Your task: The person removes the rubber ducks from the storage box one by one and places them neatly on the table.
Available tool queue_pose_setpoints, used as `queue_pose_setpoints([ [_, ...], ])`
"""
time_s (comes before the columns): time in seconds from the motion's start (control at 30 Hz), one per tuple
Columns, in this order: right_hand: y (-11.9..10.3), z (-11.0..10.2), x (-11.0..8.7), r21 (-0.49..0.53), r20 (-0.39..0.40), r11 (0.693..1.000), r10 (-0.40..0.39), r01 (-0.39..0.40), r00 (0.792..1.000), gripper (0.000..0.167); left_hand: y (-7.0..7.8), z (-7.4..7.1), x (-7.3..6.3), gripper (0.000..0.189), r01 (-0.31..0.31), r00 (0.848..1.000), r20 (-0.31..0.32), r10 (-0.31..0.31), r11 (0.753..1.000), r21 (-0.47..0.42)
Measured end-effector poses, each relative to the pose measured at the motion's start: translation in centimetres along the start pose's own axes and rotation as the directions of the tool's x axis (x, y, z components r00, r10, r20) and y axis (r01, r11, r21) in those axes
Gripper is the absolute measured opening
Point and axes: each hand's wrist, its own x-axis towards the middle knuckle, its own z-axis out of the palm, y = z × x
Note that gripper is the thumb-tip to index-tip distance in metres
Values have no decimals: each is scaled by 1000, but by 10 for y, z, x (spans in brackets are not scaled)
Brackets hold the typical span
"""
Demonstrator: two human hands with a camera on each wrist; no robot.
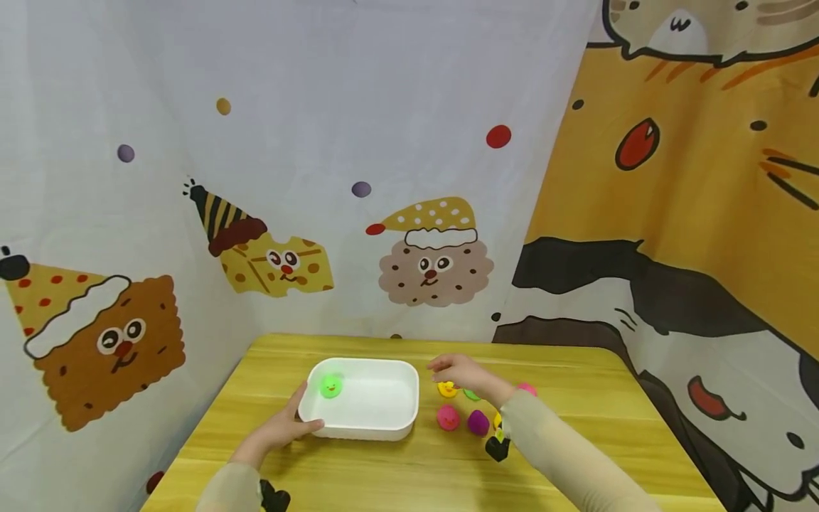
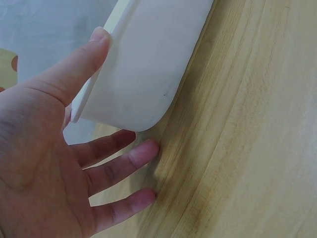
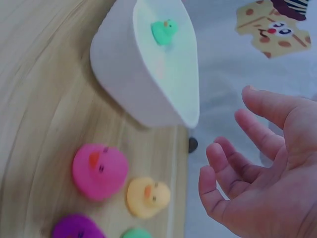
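Note:
A white plastic tub (image 1: 384, 398) stands on the wooden table with a green toy duck (image 1: 330, 386) inside, at its left end. My left hand (image 1: 281, 427) holds the tub's near left corner; in the left wrist view the thumb lies on the rim and the lower fingers spread beside the wall. My right hand (image 1: 470, 373) hovers right of the tub, fingers loosely bent, nothing in them. Beneath and near it are a yellow duck (image 1: 447, 389), a pink duck (image 1: 448, 417), a purple duck (image 1: 478, 422) and a partly hidden green one (image 1: 472, 395).
Another pink toy (image 1: 527, 389) shows behind the right forearm, and a yellow one (image 1: 497, 421) is partly covered by the wrist. Behind the wooden table (image 1: 384, 483) hangs a cloth (image 1: 358, 107) printed with cartoon figures.

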Motion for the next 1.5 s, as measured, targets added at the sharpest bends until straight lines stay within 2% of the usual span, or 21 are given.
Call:
queue_pose_setpoints([
  [0.3,-21,34,42,16,47,1000,16,-17,999,35,-3,-2,2,106,-20,1000,-12,20,1000,-2],
  [0.53,-34,62,65,112,117,994,-3,-10,993,37,-4,-2,3,107,-27,999,-23,27,1000,-11],
  [0.67,-39,79,78,155,130,988,-32,11,991,41,-3,-2,3,107,-27,999,-31,26,1000,-11],
  [0.9,-44,111,91,173,98,985,-39,22,994,42,-4,-1,3,105,-29,999,-36,28,999,-37],
  [1.23,-39,146,106,263,30,964,45,-51,999,39,-9,2,3,105,-44,998,-49,42,998,-41],
  [1.5,-45,163,115,202,-11,979,23,-21,1000,44,-5,2,1,104,-51,997,-60,49,998,-36],
])
